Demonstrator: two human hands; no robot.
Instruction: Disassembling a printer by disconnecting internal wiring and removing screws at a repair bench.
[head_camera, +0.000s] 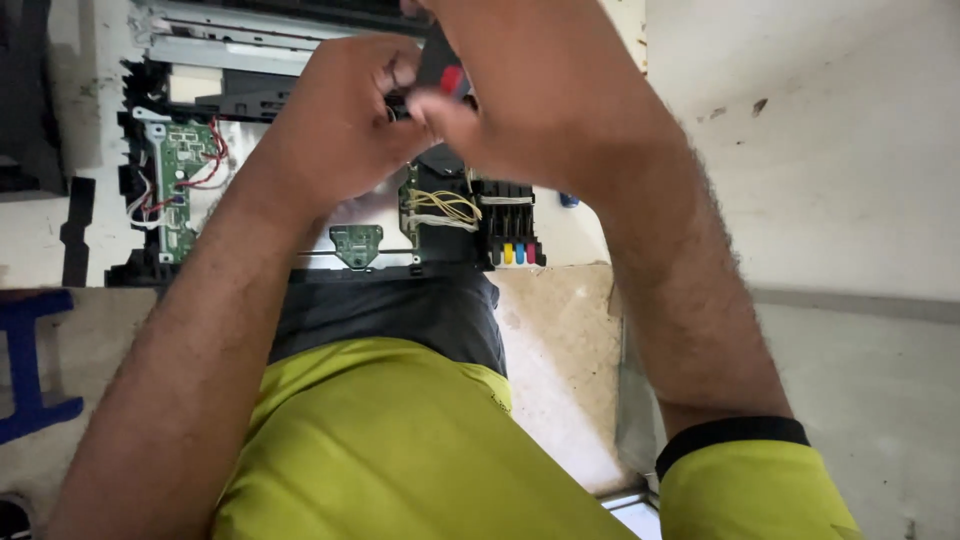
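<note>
Black-and-red, the small part (440, 80) sits pinched between our left hand (335, 120) and right hand (520, 90), both clenched on it, raised directly above the opened printer (330, 190), long axis unclear.

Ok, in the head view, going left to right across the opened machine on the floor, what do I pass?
Black side strip → green circuit board with red wires → small green board → yellow wire bundle → black ink tank block with yellow, blue and red marks. The left hand and right hand hold a small black and red part above it.
</note>
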